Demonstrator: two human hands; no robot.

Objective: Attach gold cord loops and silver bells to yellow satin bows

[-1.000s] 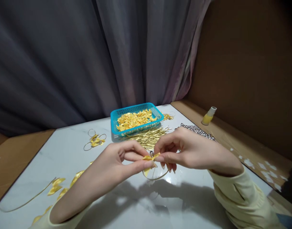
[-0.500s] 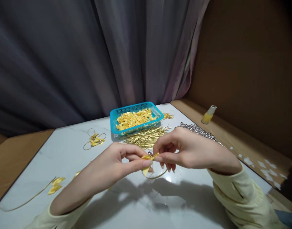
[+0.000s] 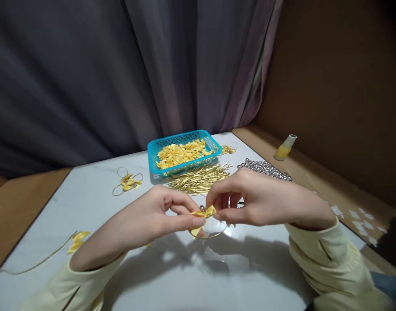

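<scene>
Both my hands meet over the middle of the white table (image 3: 87,198). My left hand (image 3: 159,216) pinches a small yellow ribbon bow (image 3: 202,213) between thumb and forefinger. My right hand (image 3: 249,196) pinches the same bow from the other side. A small silver bead sits on top of the bow, and a thin gold wire loop (image 3: 213,233) hangs under it, just above the table. Both sleeves are pale yellow.
A blue basket (image 3: 155,151) of yellow ribbon pieces stands at the back. Before it lies a heap of gold wires (image 3: 199,178); silver beads (image 3: 265,167) lie to the right. A finished bow (image 3: 128,183) and ribbon scraps (image 3: 76,241) lie left. A yellow bottle (image 3: 284,148) stands far right.
The hands stay pinched on the bow and have shifted slightly up and back. The view has tilted, so the basket and table items sit a little higher in the picture.
</scene>
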